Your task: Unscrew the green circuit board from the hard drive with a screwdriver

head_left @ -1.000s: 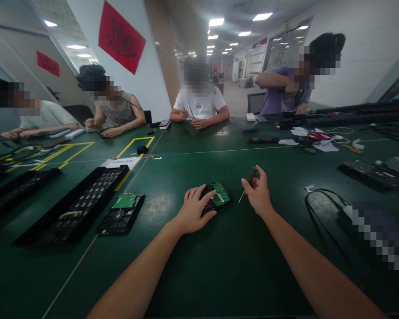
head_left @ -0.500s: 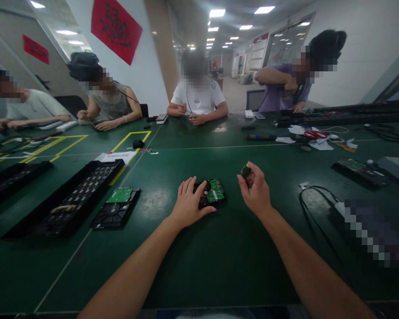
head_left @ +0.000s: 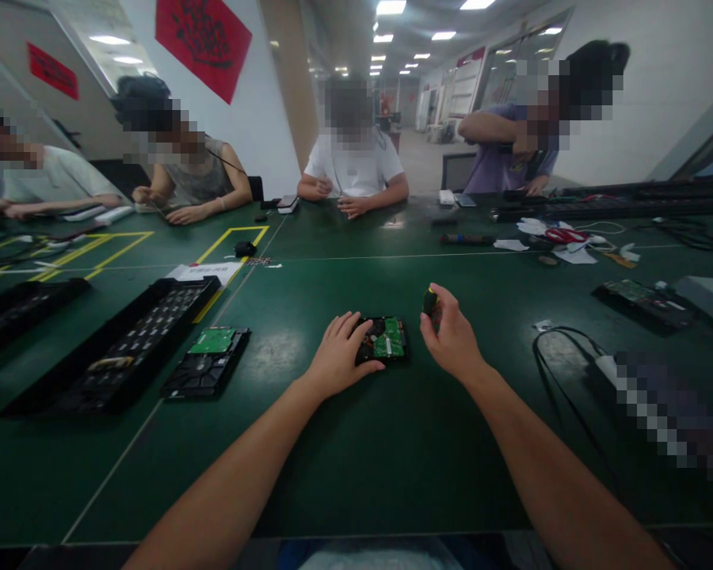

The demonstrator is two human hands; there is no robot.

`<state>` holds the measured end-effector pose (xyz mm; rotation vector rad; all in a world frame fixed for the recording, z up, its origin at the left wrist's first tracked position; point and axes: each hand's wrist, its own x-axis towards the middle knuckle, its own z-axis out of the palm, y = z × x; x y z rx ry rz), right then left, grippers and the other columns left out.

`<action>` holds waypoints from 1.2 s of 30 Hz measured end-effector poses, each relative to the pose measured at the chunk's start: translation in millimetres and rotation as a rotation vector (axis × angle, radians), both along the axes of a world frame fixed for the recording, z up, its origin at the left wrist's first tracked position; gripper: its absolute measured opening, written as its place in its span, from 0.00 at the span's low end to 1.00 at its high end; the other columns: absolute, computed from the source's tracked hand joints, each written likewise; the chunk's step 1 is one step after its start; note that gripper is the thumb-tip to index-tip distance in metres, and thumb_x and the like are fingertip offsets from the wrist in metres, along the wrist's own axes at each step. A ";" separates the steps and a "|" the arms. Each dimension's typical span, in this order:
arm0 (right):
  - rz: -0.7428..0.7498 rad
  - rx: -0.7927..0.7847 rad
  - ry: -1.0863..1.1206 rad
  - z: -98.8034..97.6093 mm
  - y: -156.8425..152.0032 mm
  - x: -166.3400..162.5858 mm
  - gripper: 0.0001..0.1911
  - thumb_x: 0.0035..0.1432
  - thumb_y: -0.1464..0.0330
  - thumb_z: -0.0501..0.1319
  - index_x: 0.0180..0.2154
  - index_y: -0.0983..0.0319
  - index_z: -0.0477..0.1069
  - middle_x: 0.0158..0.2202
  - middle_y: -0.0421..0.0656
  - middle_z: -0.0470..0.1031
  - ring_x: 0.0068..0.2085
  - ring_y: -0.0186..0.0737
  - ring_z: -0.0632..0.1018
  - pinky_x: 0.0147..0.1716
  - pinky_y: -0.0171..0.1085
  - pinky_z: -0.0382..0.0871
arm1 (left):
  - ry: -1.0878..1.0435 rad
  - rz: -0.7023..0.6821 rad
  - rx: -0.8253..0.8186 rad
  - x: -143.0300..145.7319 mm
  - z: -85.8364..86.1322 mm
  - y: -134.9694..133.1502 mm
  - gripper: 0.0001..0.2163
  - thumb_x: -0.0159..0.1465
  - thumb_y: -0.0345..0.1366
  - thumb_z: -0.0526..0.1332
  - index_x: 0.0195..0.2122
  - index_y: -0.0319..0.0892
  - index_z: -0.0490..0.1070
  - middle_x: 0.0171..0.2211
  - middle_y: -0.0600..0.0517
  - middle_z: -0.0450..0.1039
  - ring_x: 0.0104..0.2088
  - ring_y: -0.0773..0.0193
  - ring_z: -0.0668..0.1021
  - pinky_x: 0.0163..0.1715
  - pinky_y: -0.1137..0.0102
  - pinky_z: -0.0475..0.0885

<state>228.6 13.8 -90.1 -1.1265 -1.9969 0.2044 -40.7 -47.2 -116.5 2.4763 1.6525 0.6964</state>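
Note:
A hard drive (head_left: 387,340) with a green circuit board lies on the green table in front of me. My left hand (head_left: 340,352) grips its left end, the thumb along the near edge and the fingers over the far side. Just right of the drive, my right hand (head_left: 448,331) is closed around a dark screwdriver (head_left: 430,301) with a yellow band; only its handle shows, the tip being hidden. A second hard drive (head_left: 207,364) rests farther left, board side up.
Left of the drives lies a long black tray (head_left: 148,340), with another black tray (head_left: 29,313) beyond. At right are another drive (head_left: 645,305) and a cable (head_left: 538,356). Wires and paper scraps (head_left: 570,241) lie farther back. Several people sit across the table.
The hard drive has turned slightly and sits a little farther right. My right hand has moved left towards it, with the screwdriver now more upright. My left hand stays on the drive.

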 end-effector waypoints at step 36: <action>0.244 0.128 0.299 -9.2 -14.5 -18.0 0.37 0.69 0.67 0.63 0.71 0.49 0.50 0.65 0.51 0.70 0.49 0.46 0.85 0.50 0.51 0.84 | 0.029 -0.129 0.219 21.5 6.0 -11.9 0.17 0.71 0.38 0.61 0.61 0.45 0.73 0.59 0.43 0.74 0.58 0.47 0.75 0.57 0.48 0.75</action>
